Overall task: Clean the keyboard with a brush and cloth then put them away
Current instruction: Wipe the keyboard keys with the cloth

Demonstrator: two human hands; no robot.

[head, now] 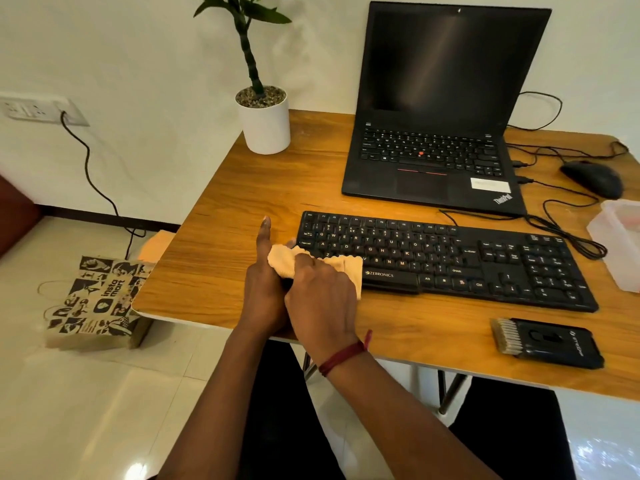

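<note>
- Wooden tabletop (277, 188): brush (547, 342) lies aside, apart from keyboard (467, 261);
- right hand (320, 299) curls its fingers (306, 264) round cloth (346, 268) on keyboard's left end; left hand (263, 285) grip unclear;
- wiping likely underway; stowing both remains.

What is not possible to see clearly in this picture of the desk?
1. Head view: most fingers of the left hand, hidden by the cloth and the right hand; its grip is unclear.
2. Head view: the keyboard keys at its near left corner, covered by the cloth.
3. Head view: the plastic container, cut off by the right edge; contents blurred.
4. Head view: the brush logo, too small.
</note>
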